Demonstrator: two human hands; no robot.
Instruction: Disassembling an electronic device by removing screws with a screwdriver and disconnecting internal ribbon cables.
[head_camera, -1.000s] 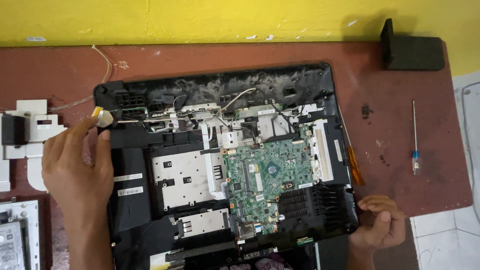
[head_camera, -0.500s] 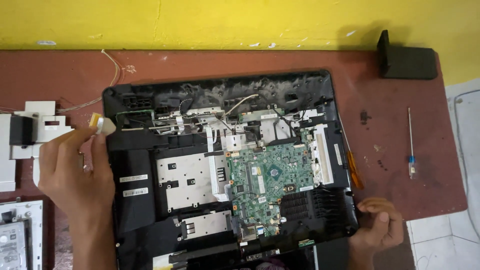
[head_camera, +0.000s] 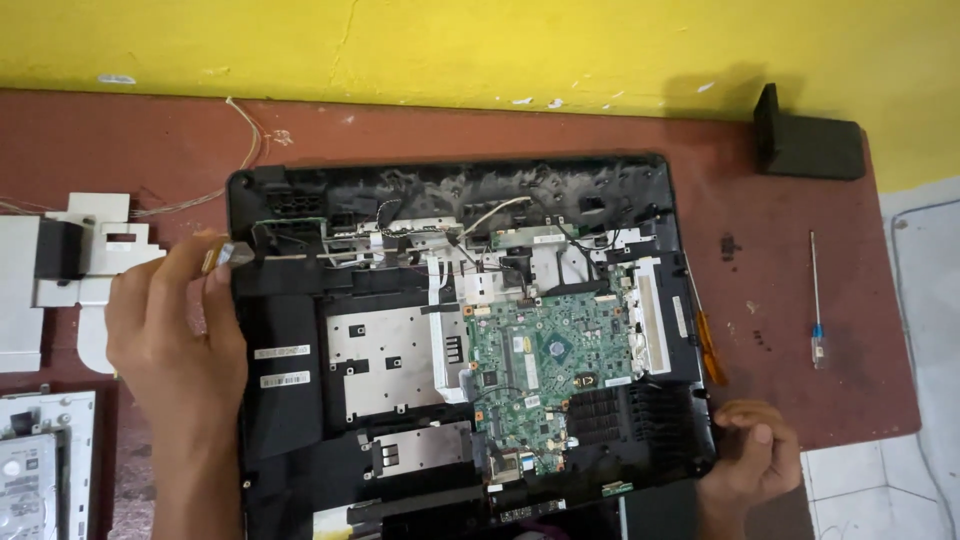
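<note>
Opened computer chassis (head_camera: 460, 340) lies flat on the reddish worktop (head_camera: 790, 330), back cover off, green circuit board (head_camera: 550, 365) exposed right of centre, metal plates to its left.

Left hand (head_camera: 175, 335) sits at the chassis's left edge, fingertips pinching a small pale connector end (head_camera: 225, 255) with a grey tab. Grip is narrow, closed on that piece. Compared with a second ago the connector has been drawn leftward, off the top-left corner of the chassis and then brought back close to the rim; it now hangs just at the black frame's edge, near a small green strip board (head_camera: 290, 225). I cannot tell whether a cable still ties it to the inside.

Right hand (head_camera: 750, 455) rests at the near right corner of the chassis, fingers curled against the frame edge. Barely moved across the three views; appears to steady the case. I judge it closed on the frame, though the fingertips are partly hidden.

The view has shifted slightly, so part of the apparent movement is the head, not the hand.

Reading: the connector looks freed from its seat, so the small part at the top-left corner seems loosened from the case.

Around: white plastic brackets (head_camera: 80, 270) far left, a drive in a metal cage (head_camera: 35, 470) near left, thin screwdriver (head_camera: 816, 300) right, orange-handled tool (head_camera: 708, 345) against the case's right side, black stand (head_camera: 805, 140) far right, loose wires (head_camera: 245, 130) by the yellow wall (head_camera: 480, 45).
</note>
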